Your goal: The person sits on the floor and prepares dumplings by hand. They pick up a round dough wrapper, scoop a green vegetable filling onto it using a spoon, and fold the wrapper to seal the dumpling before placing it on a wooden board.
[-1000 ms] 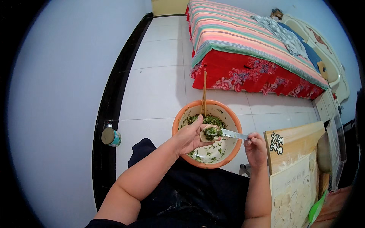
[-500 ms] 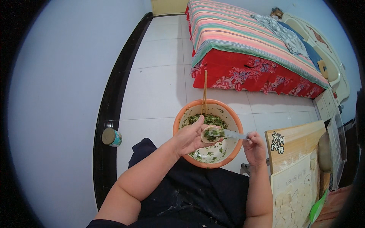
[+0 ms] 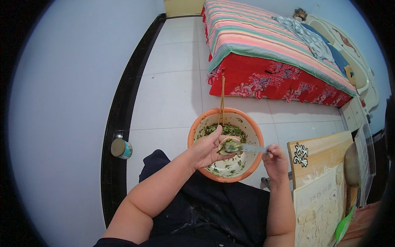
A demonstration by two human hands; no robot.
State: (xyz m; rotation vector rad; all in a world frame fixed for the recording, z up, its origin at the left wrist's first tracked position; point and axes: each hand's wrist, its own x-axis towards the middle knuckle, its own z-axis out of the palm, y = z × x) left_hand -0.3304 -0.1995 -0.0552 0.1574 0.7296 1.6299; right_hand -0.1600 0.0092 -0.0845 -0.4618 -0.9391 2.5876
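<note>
Left hand stayed cupped around a dumpling wrapper over the orange bowl. Right hand, pinching the spoon, had brought green filling onto it (chopsticks unmoved). Filling step looked underway.

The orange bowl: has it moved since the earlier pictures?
No. The orange bowl sits at the same spot against the floor tile seams, with the chopsticks leaning in it the same way.
</note>
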